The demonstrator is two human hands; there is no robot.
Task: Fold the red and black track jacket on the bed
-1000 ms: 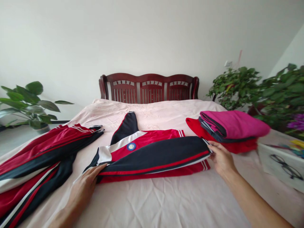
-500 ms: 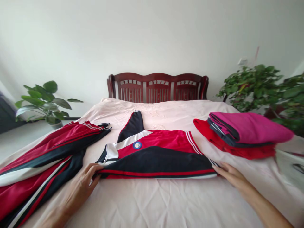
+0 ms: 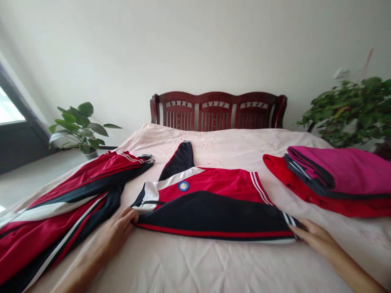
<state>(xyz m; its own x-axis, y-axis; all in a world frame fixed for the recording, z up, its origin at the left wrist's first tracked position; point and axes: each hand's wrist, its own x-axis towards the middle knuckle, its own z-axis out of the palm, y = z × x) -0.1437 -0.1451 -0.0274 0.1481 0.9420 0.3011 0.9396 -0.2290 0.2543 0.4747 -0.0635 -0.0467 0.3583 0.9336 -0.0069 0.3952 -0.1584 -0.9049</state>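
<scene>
A red, navy and white track jacket lies on the bed in front of me, folded lengthwise, with a round blue badge on its red panel. One navy sleeve sticks out towards the headboard; the other lies along the near edge. My left hand is closed on the shoulder end of this near edge, beside the white collar area with its zip. At the opposite end, my right hand pinches the striped cuff, its fingers partly hidden beneath the fabric.
Another red and navy tracksuit garment is spread at left. On the right sits a stack of folded clothes, magenta fleece on top and red cloth below. Beyond the pink bedsheet stands a dark wooden headboard; potted plants flank the bed.
My view has turned a little left, so most things appear farther right. My left fingers have closed in on the jacket's shoulder edge; my right hand stays at the cuff.
</scene>
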